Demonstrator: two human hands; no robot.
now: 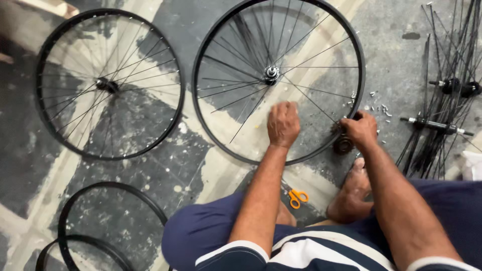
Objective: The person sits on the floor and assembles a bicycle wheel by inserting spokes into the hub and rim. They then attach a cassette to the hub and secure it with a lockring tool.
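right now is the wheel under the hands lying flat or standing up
Lying flat. The wheel shows its full round rim and hub face-up on the floor, with the left hand over the spokes and the right hand at the rim.

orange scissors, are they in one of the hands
No, the orange scissors lie on the floor between the person's arms, while the left hand and right hand are at the bicycle wheel.

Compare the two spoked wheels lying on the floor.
The right wheel has both hands on it: the left hand among its spokes, the right hand at its rim; the left wheel lies untouched. The right wheel looks larger and shows a silver hub; the left wheel's hub is dark. Both have black rims and lie flat.
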